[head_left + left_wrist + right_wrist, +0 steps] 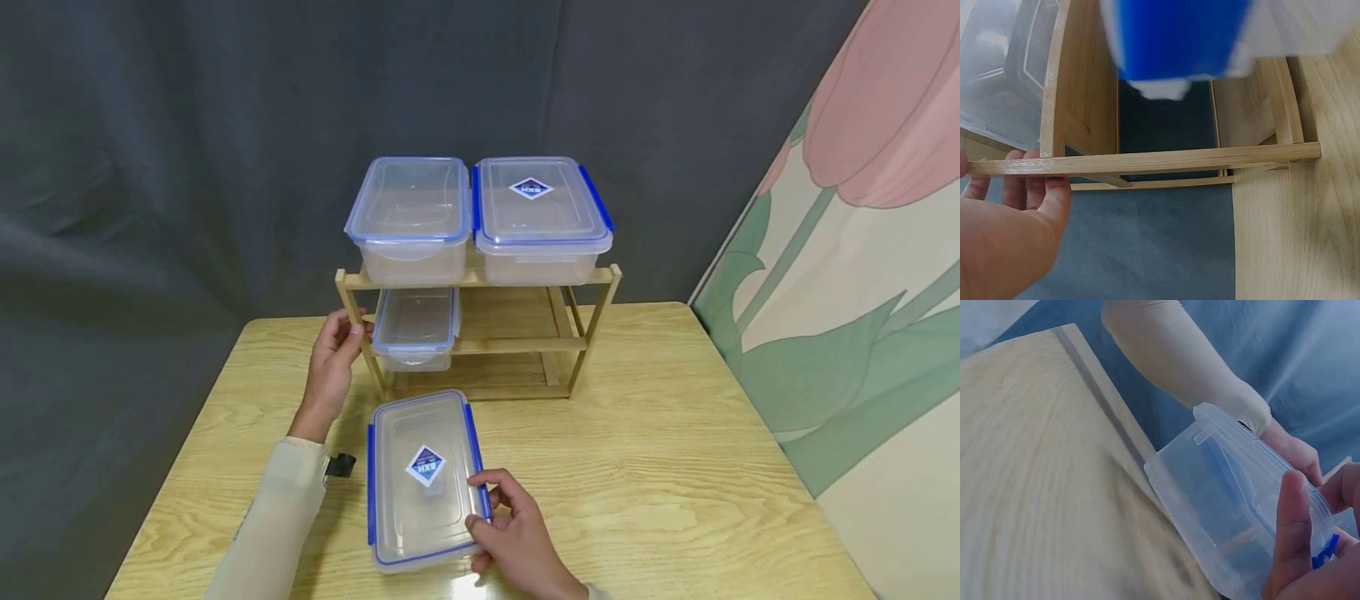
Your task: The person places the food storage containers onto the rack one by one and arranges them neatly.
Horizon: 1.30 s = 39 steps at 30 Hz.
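Observation:
My left hand [330, 367] grips the left front post of a wooden rack [517, 344]; in the left wrist view its fingers [1054, 197] go round the wooden bar. My right hand [517, 533] holds a clear plastic food container [405, 517] by its right edge, thumb on the lid and other fingers at the side. Its lid has a blue seal, blue side clips and a diamond label. The right wrist view shows this container [1210, 506] tilted, the thumb along its wall. A blurred blue clip [1179, 37] hangs close to the left wrist camera.
On the rack's top stand two large clear containers, a left one [408, 200] and a labelled right one [543, 221]. A smaller container [416, 321] sits at the left of the middle shelf. Beneath is a wood-grain table [660, 458]; a dark curtain [225, 150] hangs behind.

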{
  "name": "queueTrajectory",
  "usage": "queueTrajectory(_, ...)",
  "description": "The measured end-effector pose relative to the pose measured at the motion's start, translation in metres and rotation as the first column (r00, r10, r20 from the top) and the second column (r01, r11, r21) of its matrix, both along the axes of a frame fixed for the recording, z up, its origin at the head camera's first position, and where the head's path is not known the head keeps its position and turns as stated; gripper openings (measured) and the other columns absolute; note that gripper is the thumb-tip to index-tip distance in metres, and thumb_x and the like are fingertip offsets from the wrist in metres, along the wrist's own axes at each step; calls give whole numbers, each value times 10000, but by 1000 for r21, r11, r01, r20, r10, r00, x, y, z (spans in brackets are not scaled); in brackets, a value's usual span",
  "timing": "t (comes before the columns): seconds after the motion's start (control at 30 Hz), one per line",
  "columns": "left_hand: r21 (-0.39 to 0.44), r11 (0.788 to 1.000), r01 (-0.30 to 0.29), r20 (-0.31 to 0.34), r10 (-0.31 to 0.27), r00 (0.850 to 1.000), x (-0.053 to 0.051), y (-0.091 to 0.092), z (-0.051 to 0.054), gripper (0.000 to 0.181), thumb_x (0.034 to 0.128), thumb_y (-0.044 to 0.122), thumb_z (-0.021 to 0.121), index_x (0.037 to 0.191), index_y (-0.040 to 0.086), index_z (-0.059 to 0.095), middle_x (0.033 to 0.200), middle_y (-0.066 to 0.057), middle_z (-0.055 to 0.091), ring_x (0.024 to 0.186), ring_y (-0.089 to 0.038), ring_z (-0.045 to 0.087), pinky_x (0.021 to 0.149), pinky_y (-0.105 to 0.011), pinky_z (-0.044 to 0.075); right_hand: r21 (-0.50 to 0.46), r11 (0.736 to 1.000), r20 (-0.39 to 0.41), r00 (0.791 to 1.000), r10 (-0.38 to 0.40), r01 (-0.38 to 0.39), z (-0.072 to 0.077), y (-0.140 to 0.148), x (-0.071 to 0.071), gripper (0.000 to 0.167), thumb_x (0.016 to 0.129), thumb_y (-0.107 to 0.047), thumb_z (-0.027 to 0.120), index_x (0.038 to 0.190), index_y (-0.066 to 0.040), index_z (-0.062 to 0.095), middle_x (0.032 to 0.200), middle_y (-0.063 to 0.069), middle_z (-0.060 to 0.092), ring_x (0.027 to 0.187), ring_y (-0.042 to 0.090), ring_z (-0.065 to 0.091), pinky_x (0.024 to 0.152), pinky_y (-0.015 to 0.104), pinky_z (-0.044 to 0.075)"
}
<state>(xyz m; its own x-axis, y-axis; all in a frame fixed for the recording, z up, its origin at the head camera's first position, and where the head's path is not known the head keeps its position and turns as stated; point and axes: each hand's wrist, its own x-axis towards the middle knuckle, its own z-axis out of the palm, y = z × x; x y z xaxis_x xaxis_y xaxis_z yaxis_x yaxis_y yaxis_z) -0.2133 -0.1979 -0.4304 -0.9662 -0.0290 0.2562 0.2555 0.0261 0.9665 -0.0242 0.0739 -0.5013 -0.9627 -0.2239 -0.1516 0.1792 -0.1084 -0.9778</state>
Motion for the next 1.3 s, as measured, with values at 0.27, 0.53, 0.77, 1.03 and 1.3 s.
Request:
queueTrajectory(0.27,16,1000,-12,-9,12,1000,1,-3,-1,306,1148,218,445,1402,74,539,1204,-14,603,1158,-131,621,1014,-201,515,-7,1000,-18,1000,7,-7,13,10,3,469,888,65,692,1326,-60,582,961,61,448,506,93,617,482,316,596)
queueTrajectory(0.53,24,1000,-13,-19,13,1000,1,-1,1,265,1149,203,433,1370,123,556,1199,-24,591,1150,-142,619,1017,-193,513,3,1000,-61,998,12,-12,23,19,8,465,886,68,699,1319,-42,571,970,63,461,491,74,596,465,369,595)
queueTrajectory(0.77,37,999,-4,-21,5,1000,-1,1,1,243,1147,190,438,1348,132,561,1174,-10,593,1141,-137,615,1018,-197,512,1,1000,-97,995,23,-23,30,29,13,462,882,91,676,1315,-22,563,980,74,488,499,61,592,458,404,591)
queueTrajectory(1.03,1,1000,-7,-18,7,1000,0,0,1,291,1152,228,424,1387,103,541,1195,-16,587,1172,-149,598,1034,-180,493,-17,1000,-140,990,17,-20,36,44,15,460,887,117,655,1316,-22,560,995,89,495,516,58,596,435,412,579)
queueTrajectory(1.3,5,1000,-8,-12,8,1000,0,1,0,381,1152,206,418,1455,-16,480,1182,-6,586,1157,-131,601,1020,-189,494,-12,1000,-140,990,-2,0,45,57,18,466,888,114,664,1319,-34,568,1023,119,521,526,94,632,426,444,569)
